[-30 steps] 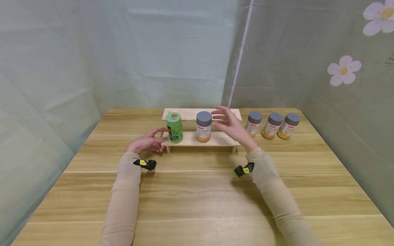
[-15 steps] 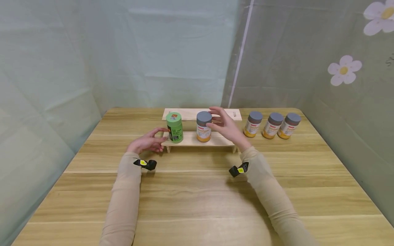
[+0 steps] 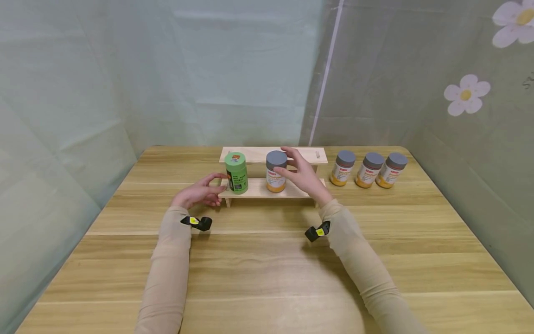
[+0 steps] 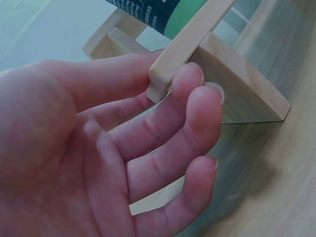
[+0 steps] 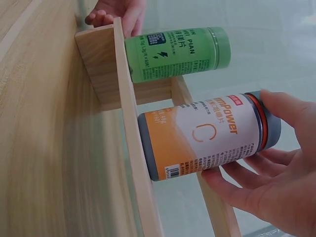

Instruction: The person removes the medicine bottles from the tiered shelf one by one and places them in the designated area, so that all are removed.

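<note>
A pale wooden two-step rack (image 3: 257,190) stands on the table. My left hand (image 3: 200,191) grips the left end of its lower step; in the left wrist view the thumb lies over the board (image 4: 197,32) and fingertips curl under it. Upright on that step, at the left, is a green-lidded green jar (image 3: 237,178). Toward the middle stands a grey-lidded supplement jar (image 3: 274,181) with a white and orange label. My right hand (image 3: 304,178) holds this jar from its right side, thumb at the lid (image 5: 271,123) and fingers along the far side.
Several more things stand right of the rack: three matching grey-lidded jars (image 3: 369,171) on the wooden table (image 3: 258,260). The rack's bare upper step (image 3: 258,155) lies behind the lower one. Pale cloth (image 3: 233,69) hangs close behind the table and along both sides.
My right hand has moved left from beside the grey-lidded jar and taken hold of it. The jar stays in place. My left hand keeps its grip on the rack.
</note>
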The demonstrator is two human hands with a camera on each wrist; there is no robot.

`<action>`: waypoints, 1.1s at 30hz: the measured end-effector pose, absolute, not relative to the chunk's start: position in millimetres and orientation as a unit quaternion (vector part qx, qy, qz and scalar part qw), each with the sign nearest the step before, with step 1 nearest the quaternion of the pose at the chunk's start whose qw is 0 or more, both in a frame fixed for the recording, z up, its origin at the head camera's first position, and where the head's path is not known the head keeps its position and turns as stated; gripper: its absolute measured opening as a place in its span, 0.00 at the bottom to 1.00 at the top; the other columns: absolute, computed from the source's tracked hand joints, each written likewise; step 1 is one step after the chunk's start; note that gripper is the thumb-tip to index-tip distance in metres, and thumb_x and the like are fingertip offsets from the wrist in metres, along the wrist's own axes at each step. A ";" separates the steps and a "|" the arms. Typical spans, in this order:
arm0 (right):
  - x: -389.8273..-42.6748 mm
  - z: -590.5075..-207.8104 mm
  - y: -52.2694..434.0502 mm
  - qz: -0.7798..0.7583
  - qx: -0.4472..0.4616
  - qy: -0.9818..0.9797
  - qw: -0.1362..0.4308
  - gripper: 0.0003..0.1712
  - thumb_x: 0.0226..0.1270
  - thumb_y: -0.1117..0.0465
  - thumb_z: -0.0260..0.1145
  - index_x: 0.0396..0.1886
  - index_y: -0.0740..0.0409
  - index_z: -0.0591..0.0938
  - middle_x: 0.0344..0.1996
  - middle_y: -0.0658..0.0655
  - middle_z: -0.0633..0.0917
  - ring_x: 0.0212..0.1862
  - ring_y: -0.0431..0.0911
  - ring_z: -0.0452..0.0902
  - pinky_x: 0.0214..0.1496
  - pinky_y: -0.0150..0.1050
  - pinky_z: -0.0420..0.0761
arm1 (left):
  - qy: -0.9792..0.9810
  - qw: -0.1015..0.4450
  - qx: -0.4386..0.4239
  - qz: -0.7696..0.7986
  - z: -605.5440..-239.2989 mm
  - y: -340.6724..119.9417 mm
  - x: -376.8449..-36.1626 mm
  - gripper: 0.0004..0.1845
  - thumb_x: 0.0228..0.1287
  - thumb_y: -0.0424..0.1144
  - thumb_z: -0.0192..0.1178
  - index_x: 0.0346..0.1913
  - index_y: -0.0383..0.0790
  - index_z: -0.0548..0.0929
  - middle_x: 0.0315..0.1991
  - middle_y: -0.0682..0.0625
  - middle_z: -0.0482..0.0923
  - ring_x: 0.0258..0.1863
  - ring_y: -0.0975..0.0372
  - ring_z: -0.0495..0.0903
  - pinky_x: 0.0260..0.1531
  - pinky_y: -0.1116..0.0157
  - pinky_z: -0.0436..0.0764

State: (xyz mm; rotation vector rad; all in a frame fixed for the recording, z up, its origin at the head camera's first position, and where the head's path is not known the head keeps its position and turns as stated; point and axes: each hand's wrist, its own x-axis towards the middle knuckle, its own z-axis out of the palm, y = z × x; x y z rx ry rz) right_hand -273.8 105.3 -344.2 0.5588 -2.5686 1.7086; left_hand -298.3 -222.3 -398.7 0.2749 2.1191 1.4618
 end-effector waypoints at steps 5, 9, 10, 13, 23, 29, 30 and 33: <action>-273.2 -344.9 103.3 0.541 0.179 -0.822 0.009 0.35 0.67 0.57 0.66 0.70 0.53 0.65 0.67 0.59 0.70 0.67 0.57 0.70 0.65 0.54 0.73 | 0.785 0.275 0.105 0.545 -398.5 -223.3 -298.3 0.33 0.73 0.45 0.53 0.73 0.43 0.52 0.30 0.50 0.78 0.29 0.64 0.80 0.38 0.63 0.82; -273.5 -346.0 102.8 0.546 0.182 -0.817 0.018 0.33 0.66 0.58 0.67 0.68 0.54 0.67 0.65 0.59 0.72 0.65 0.56 0.71 0.64 0.53 0.74 | 0.784 0.275 0.107 0.546 -399.1 -224.3 -298.9 0.33 0.73 0.45 0.53 0.73 0.43 0.52 0.30 0.50 0.77 0.29 0.63 0.80 0.38 0.63 0.82; -273.4 -346.0 102.6 0.549 0.183 -0.816 0.020 0.32 0.65 0.58 0.68 0.67 0.54 0.67 0.65 0.59 0.72 0.65 0.56 0.72 0.64 0.53 0.74 | 0.784 0.275 0.108 0.546 -399.2 -224.5 -299.0 0.33 0.73 0.45 0.53 0.73 0.44 0.51 0.30 0.50 0.77 0.29 0.63 0.80 0.37 0.63 0.82; -272.8 -345.6 102.6 0.552 0.186 -0.813 0.020 0.32 0.64 0.59 0.69 0.66 0.54 0.67 0.65 0.61 0.72 0.65 0.57 0.72 0.65 0.54 0.73 | 0.785 0.273 0.107 0.546 -398.7 -224.6 -298.9 0.33 0.73 0.45 0.53 0.73 0.44 0.52 0.30 0.50 0.78 0.29 0.63 0.80 0.37 0.63 0.82; -270.5 -346.6 104.8 0.554 0.178 -0.813 0.018 0.31 0.64 0.58 0.68 0.64 0.53 0.65 0.62 0.62 0.73 0.64 0.59 0.73 0.64 0.56 0.73 | 0.786 0.271 0.106 0.544 -398.9 -221.4 -298.1 0.32 0.73 0.46 0.53 0.73 0.45 0.52 0.29 0.51 0.78 0.28 0.63 0.80 0.37 0.63 0.82; -270.4 -347.1 107.0 0.553 0.171 -0.815 0.028 0.30 0.63 0.56 0.70 0.62 0.52 0.67 0.61 0.61 0.75 0.62 0.59 0.74 0.64 0.55 0.74 | 0.784 0.273 0.107 0.547 -399.0 -221.7 -298.1 0.32 0.73 0.46 0.53 0.73 0.45 0.52 0.29 0.51 0.78 0.29 0.63 0.80 0.37 0.63 0.82; -270.5 -347.2 107.3 0.552 0.172 -0.815 0.029 0.30 0.63 0.56 0.70 0.62 0.52 0.67 0.61 0.61 0.75 0.62 0.59 0.74 0.64 0.55 0.74 | 0.785 0.273 0.107 0.546 -399.2 -222.1 -298.4 0.32 0.73 0.46 0.52 0.73 0.45 0.52 0.29 0.51 0.78 0.29 0.63 0.80 0.37 0.63 0.82; -269.3 -345.6 109.1 0.553 0.168 -0.815 0.036 0.31 0.62 0.56 0.70 0.62 0.52 0.68 0.60 0.61 0.75 0.62 0.59 0.74 0.63 0.55 0.74 | 0.785 0.272 0.105 0.547 -399.9 -222.4 -299.9 0.30 0.73 0.46 0.53 0.72 0.47 0.53 0.29 0.51 0.78 0.29 0.63 0.80 0.37 0.63 0.82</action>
